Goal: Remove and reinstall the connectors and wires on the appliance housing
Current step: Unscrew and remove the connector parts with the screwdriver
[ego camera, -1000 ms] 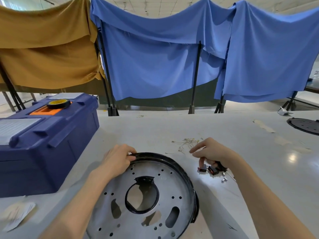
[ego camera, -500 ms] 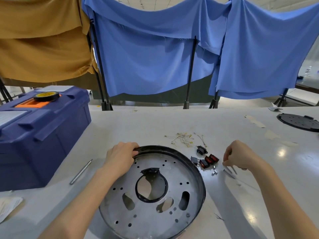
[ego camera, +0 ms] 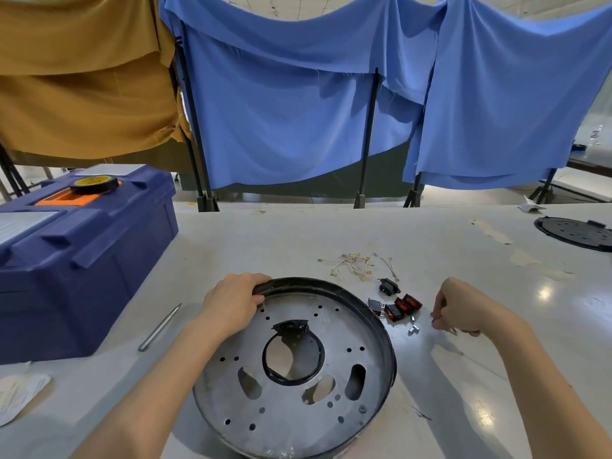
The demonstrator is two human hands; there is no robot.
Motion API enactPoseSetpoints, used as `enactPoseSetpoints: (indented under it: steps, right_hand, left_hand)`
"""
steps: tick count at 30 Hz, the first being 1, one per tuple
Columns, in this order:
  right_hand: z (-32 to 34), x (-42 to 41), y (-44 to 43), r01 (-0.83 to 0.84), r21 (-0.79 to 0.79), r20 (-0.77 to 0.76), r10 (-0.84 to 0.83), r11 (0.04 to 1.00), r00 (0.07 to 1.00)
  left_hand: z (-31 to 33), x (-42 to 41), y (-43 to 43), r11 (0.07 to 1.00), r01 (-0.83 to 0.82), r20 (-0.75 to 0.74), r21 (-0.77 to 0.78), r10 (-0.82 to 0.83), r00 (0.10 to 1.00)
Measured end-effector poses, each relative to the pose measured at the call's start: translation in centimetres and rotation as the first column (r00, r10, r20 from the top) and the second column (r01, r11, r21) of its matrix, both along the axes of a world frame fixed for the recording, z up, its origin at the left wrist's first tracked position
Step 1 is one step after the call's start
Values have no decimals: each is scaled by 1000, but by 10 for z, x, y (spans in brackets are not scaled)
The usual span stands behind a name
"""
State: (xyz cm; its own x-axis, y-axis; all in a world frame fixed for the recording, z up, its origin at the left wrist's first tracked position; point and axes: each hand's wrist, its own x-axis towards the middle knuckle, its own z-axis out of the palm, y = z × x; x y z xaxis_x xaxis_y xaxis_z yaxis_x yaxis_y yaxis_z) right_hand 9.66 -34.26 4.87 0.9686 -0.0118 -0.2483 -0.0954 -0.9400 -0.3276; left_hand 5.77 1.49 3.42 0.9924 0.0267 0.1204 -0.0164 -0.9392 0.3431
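Housing (ego camera: 334, 342), a round grey metal plate with a black rim, lies flat on the desk (ego camera: 265, 240) in the near middle. Its hollow side is up, with one big round hole in the centre and smaller holes around it. Left hand (ego camera: 231, 303) is at the far left part of the rim; its grip is clamped on the rim, fingers curled round the edge. Right hand (ego camera: 463, 309) is on the desk to the right of the housing, apart from it, fingers curled and tips pointing down to the desk. Something small and dark shows at the tips, but I cannot tell if this grip is clamped on a thing or only closed.

Between the housing and the right hand lie the loose parts. Two red switches (ego camera: 402, 308) are side by side, a grey connector (ego camera: 375, 306) is just beside the rim, a black socket (ego camera: 388, 287) is a little farther back, and small metal pieces (ego camera: 413, 329) are nearer. Thin pale wires (ego camera: 352, 265) with yellow ends lie in a loose bunch behind them, not joined to the housing.

A metal rod (ego camera: 159, 327) lies left of the housing, near a blue toolbox (ego camera: 82, 260) that carries a tape roll (ego camera: 94, 184). A black disc (ego camera: 576, 233) lies at the far right of the desk. Blue cloths (ego camera: 298, 111) and an ochre cloth (ego camera: 82, 77) hang behind
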Motion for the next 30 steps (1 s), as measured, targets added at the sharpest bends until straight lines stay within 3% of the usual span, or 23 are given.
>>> enactPoseSetpoints:
  steps: [4, 7, 9, 11, 12, 15, 22, 26, 30]
  right_hand:
    - [31, -15, 13, -134, 282, 166, 89, 950, 982]
    - [47, -30, 37, -288, 536, 301, 140, 793, 943]
    - [50, -37, 56, -372, 634, 313, 214, 678, 925]
    - [49, -39, 74, -424, 664, 327, 270, 616, 905]
    - [47, -40, 83, -442, 663, 349, 273, 604, 897]
    - [43, -39, 102, -475, 643, 439, 218, 601, 871]
    - [30, -29, 112, -423, 682, 503, 37, 596, 864]
    - [22, -24, 115, -438, 665, 524, 39, 606, 851]
    - [12, -13, 109, -332, 486, 556, 7, 809, 831]
  left_hand:
    - [5, -1, -5, 998, -26, -6, 52, 27, 1000]
    - [15, -3, -19, 986, -5, 151, 166, -20, 988]
    - [24, -8, -35, 988, 146, 249, -44, -131, 960]
    - [35, -14, -55, 851, 295, 233, -435, -210, 950]
    - [39, -16, -64, 765, 332, 223, -551, -248, 943]
    - [43, -19, -79, 671, 353, 224, -652, -274, 935]
    - [45, -18, -78, 624, 175, 118, -762, -131, 984]
    - [44, -16, -83, 685, 128, 121, -717, -58, 991]
    - [39, -12, -79, 807, 93, 174, -583, 12, 985]
